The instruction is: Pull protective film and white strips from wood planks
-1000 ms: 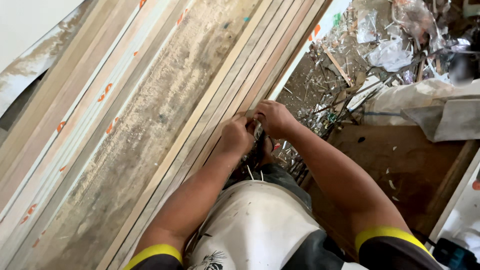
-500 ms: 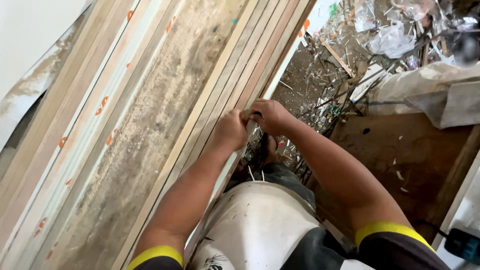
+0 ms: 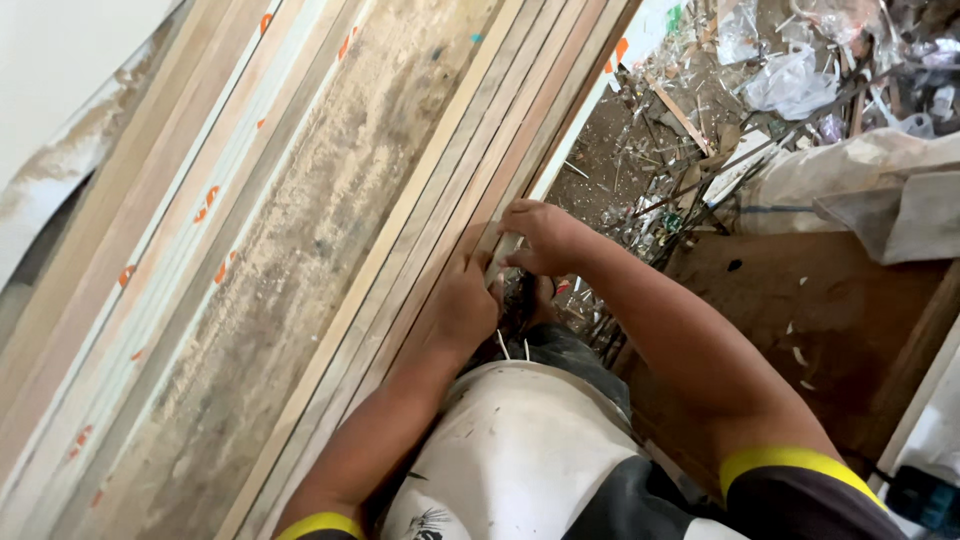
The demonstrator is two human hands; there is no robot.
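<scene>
Together, both hands' fingers (image 3: pixel 515 215) pinch the stacked wooden strips' (image 3: pixel 470 190) edge.

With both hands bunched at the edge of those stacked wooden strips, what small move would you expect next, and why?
Probably a slight pull of the outermost strip away from the stack. The right hand curls its fingers over the edge of the wooden strips, and the left hand presses flat on the strips beside it, as if steadying them. Whether one strip is actually pinched is hidden by the fingers.
</scene>
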